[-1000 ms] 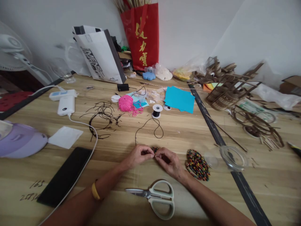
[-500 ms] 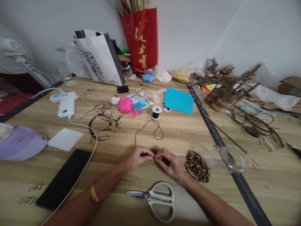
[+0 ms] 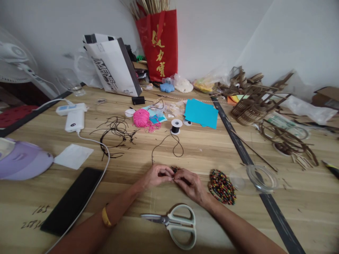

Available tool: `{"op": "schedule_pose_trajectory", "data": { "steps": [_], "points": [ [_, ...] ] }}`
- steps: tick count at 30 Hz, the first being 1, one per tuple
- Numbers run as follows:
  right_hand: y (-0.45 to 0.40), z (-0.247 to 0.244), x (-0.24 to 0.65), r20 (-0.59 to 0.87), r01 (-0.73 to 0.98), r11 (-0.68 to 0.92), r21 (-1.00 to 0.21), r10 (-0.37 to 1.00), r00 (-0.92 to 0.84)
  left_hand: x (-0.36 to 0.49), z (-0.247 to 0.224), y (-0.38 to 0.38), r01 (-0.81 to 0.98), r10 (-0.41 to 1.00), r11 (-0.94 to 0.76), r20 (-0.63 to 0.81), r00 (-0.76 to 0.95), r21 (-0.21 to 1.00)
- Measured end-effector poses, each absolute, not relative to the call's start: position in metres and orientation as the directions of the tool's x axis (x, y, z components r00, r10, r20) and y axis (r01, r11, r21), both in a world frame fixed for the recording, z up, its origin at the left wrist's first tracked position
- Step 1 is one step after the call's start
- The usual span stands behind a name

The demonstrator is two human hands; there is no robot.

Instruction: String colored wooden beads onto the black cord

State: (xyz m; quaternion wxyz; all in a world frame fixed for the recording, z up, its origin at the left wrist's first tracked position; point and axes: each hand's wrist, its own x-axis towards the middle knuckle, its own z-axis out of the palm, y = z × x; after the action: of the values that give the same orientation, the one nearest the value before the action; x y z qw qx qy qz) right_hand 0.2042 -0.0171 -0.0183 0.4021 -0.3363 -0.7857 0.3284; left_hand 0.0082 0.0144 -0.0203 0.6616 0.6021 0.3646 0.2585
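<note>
My left hand (image 3: 156,176) and my right hand (image 3: 192,185) meet at the middle front of the table, thumb and fingertips of each pinched together. Between the fingertips is something tiny that I cannot make out. Just behind them, partly hidden by the fingers, lies a small bunch of dark beads (image 3: 175,169). To the right of my right hand sits a coiled pile of multicoloured bead strands (image 3: 222,187). Scissors with pale handles (image 3: 181,224) lie on the near side of my hands. Beyond them stands a spool of black cord (image 3: 176,127), its loose end trailing toward my left hand.
Left of centre are tangled black cord scraps (image 3: 115,135), a power bank (image 3: 75,120) with a white cable and a black flat case (image 3: 72,201). Pink yarn (image 3: 141,118) and blue paper (image 3: 201,113) lie farther back. A clear tubing coil (image 3: 262,179) rests at right.
Both hands stay in almost the same place. The pinched fingertips have shifted very slightly; the things on the table have not moved.
</note>
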Motion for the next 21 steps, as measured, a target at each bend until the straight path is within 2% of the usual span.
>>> {"op": "schedule_pose_trajectory", "data": {
  "steps": [9, 13, 21],
  "points": [
    [-0.0221, -0.0165, 0.2076, 0.473, 0.339, 0.727, -0.597, 0.660, -0.584, 0.0030, -0.0171, 0.0125, 0.128, 0.819, 0.031, -0.099, 0.565, 0.991],
    [-0.0226, -0.0182, 0.2078, 0.466, 0.341, 0.719, -0.606, 0.669, -0.579, 0.0048, -0.0197, 0.0127, 0.134, 0.793, 0.058, -0.127, 0.595, 0.989],
    [-0.0222, -0.0205, 0.2070, 0.480, 0.335, 0.717, -0.611, 0.672, -0.563, 0.0058, -0.0169, 0.0141, 0.203, 0.741, -0.014, -0.127, 0.659, 0.979]
  ]
}}
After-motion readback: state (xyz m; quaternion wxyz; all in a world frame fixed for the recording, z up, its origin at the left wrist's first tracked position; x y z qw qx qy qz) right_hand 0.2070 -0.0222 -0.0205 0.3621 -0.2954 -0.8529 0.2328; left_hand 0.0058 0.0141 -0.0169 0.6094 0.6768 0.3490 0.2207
